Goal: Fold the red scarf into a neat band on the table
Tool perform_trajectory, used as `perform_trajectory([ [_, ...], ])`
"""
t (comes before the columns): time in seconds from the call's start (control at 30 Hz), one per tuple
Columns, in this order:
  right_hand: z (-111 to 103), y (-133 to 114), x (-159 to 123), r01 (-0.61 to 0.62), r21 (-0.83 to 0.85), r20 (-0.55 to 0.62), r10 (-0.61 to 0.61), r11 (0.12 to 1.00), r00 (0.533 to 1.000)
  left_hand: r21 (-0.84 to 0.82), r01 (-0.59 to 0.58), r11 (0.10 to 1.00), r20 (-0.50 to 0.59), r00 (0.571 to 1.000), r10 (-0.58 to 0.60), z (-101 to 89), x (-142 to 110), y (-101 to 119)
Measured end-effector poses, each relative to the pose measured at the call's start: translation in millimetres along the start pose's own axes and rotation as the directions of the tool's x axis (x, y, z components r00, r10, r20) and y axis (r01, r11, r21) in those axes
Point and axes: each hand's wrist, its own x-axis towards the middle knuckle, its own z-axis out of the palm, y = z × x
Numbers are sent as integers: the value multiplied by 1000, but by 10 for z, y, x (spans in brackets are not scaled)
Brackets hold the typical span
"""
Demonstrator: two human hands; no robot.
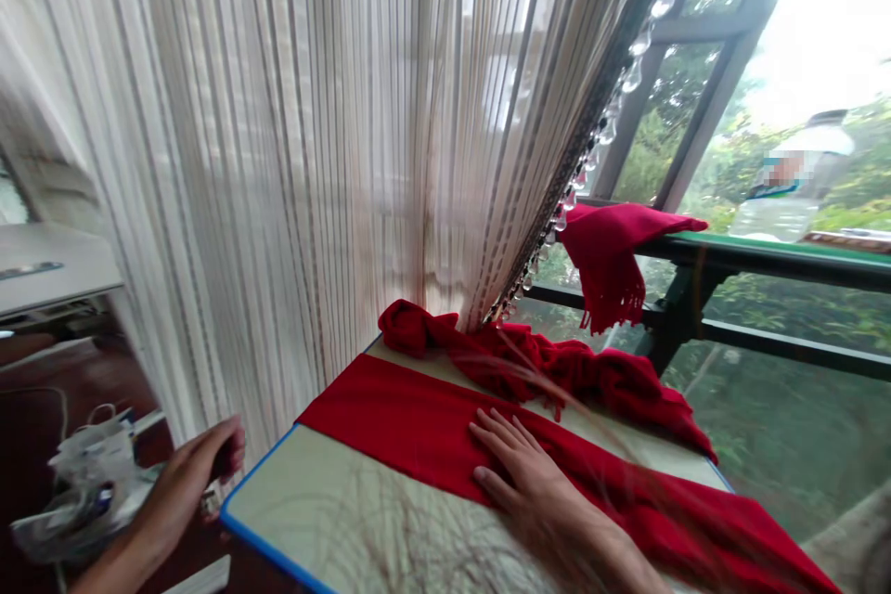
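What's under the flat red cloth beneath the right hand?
The flat red cloth lies on the pale, blue-edged board, which shows along both sides; anything directly beneath the fabric is covered.

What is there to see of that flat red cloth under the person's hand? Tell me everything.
The red cloth is a long, plain strip of matte, soft-looking fabric. It lies slantwise across a pale tabletop, its left end reaching the blue edge. That end lies smooth; toward the lower right it wrinkles and runs out of the picture. The right hand rests palm down on it.
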Motion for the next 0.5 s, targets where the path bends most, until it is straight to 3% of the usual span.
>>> perform_trajectory([
  [0.13, 87, 67, 7, -2, 26, -45, 3, 1000, 999, -176, -37, 984, 138, 988, 62, 213, 541, 258],
  [0.23, 127, 137, 37, 31, 4, -42, -31, 1000, 999, -119, -30, 992, 324, 944, 67, 513, 953, 351],
  [0.37, 192, 309, 118, 108, -85, -27, -111, 990, 993, 37, 11, 999, 491, 871, -28, 1049, 1418, 199],
  [0.5, 331, 557, 229, 221, -216, -112, -249, 951, 962, 100, 23, 995, 494, 867, -69, 1503, 1661, -54],
])
